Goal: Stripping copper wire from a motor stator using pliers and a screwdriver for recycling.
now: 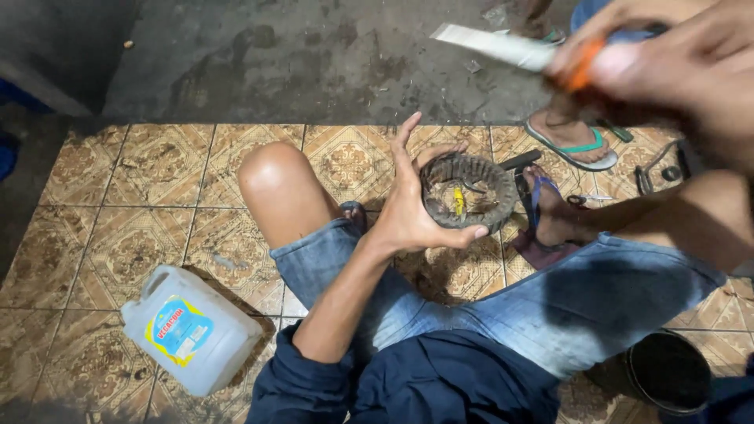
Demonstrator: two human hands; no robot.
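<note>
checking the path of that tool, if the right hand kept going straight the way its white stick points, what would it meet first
The right hand, blurred, holds a white stick pointing up-left over the bare concrete floor. Nothing stands in that line in view; the way looks free, though depth is unclear. The metal ring in the left hand lies below that line.

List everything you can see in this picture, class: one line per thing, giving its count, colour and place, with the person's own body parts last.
Ring-shaped metal part: one, dark grey with a yellow bit inside, in the left hand.
Tool: one, whitish strip with orange handle, blurred, in the right hand.
Plastic jug: one, white with blue and yellow label, lying on the tiled floor, lower left.
Bucket: one, black, lower right.
Sandal: one, green and white, on another person's foot, upper right.
Left hand: centre.
Right hand: top right, blurred.
Knee: bare, left of centre.
</note>
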